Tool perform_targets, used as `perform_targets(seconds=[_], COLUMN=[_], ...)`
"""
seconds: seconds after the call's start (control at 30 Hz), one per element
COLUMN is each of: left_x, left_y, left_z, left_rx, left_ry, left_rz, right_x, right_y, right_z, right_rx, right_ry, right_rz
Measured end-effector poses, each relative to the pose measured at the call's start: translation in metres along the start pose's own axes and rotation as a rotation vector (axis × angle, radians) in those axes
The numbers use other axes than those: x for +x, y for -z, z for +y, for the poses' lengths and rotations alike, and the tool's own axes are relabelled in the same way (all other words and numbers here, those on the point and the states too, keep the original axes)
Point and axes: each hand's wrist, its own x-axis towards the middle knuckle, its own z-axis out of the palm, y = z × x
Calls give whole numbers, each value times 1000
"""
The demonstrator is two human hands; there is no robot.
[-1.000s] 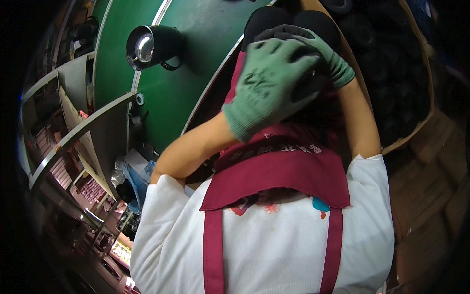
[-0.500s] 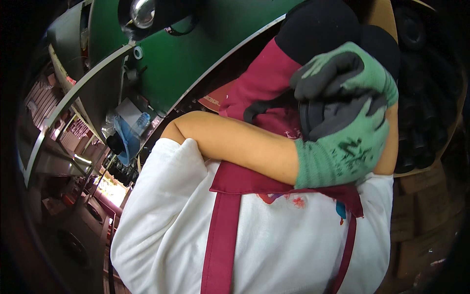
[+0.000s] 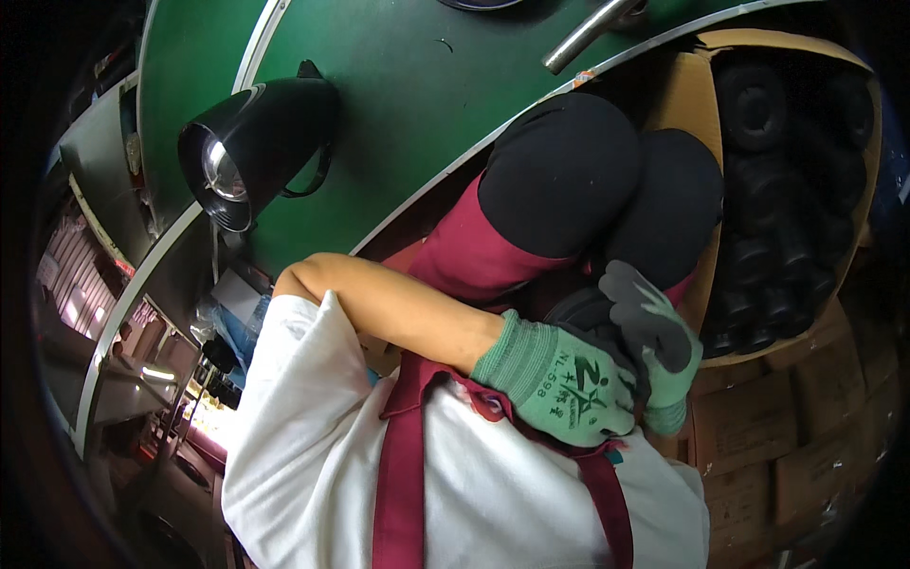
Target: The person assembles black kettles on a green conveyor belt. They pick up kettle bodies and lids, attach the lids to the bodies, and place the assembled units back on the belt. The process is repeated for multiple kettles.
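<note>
Both my hands wear green knit gloves with dark grey coating, close together at my lap. My left hand (image 3: pixel 573 387) is closed round a black rounded part (image 3: pixel 580 308), its back turned up and its fingertips hidden. Beside it, my right hand (image 3: pixel 656 339) bends its fingers over the same black part from the right, the thumb side partly hidden. Only the part's curved upper edge shows between the gloves; its exact kind cannot be made out.
A black jug-shaped body (image 3: pixel 265 142) with a handle and shiny inside lies on the green table (image 3: pixel 408 114). A metal tube (image 3: pixel 592 36) is at the far edge. On the right stands a cardboard box (image 3: pixel 697 104) of black round parts (image 3: pixel 782 218), with closed cartons (image 3: pixel 749 427) below.
Both hands have come down toward my body with the black part. The view has shifted, bringing more of the table and the box into sight.
</note>
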Motion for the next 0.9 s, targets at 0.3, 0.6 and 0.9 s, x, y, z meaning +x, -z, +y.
perform_targets(seconds=[0.3,0.6,0.9], left_x=[34,4,-12], left_y=[-22,-20,34], left_z=[48,31,37], left_rx=[736,526,553], left_ry=[527,224,230], left_rz=[92,-88,158], right_x=[114,45,17], right_y=[4,-9,-9], right_z=[-30,-20,-15], right_rx=[35,228,123], right_ry=[-110,-175,17], right_rz=[-685,-220,63])
